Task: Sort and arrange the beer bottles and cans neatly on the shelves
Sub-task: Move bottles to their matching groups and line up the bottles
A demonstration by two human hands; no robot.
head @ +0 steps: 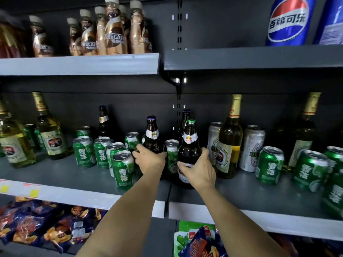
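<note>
**Both hands on brown bottles at the middle shelf**

Nearest me, on the lowest shelf, lie crinkled snack packets (27,225) in blue and orange, piled loose; they are no part of my sorting.

Above them is the grey metal middle shelf (241,191), where the beer stands. My right hand (199,170) has its grip wrapped round the belly of a dark brown glass bottle with a green cap (189,145), thumb across the label, near the shelf's front edge. I judge I hold it low so it stays upright while I slide or lift it. My left hand (151,159) curls its grip round a second dark brown glass bottle with a blue cap (152,136), a little farther in. A green aluminium can (171,154) stands between the two bottles, which is why I judge they want regrouping.

To the left, a cluster of green cans (104,153) stands unevenly; all seem unopened. To the right stand silver cans (252,147), more green ones and a tall pale-green glass bottle with gold foil (230,141), full of liquid.

Farthest, on the top shelf, are brown plastic coffee bottles (115,30) and blue cola bottles (289,21).
</note>
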